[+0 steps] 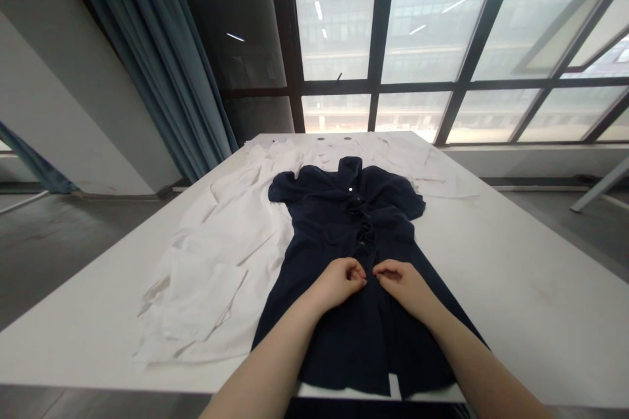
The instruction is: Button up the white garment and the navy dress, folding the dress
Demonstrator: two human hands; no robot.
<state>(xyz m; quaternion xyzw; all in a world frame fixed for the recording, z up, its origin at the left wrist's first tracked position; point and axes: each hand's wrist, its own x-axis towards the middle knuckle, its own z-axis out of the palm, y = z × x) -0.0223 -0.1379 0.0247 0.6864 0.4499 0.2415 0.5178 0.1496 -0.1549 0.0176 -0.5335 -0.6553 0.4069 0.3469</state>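
A short-sleeved navy dress (324, 229) with a buttoned front lies spread on the white table, its collar pointing away from me. Both of my hands are at the middle of its front opening, close together. My left hand (344, 280) pinches the left edge of the placket, fingertips closed on the cloth. Opposite it, my right hand (397, 278) pinches the right edge with thumb and fingers together. Above my hands the placket is bunched and wavy, and small buttons show along it. Toward me the front edges hang slightly apart near the hem.
White garments (211, 275) lie rumpled along the left side of the table (540, 314), partly beside the dress. More thin white cloth (407, 157) lies at the far end. Beyond stand large windows, with a blue curtain (162, 65) at the left and a pale metal leg (602, 183) at the right.
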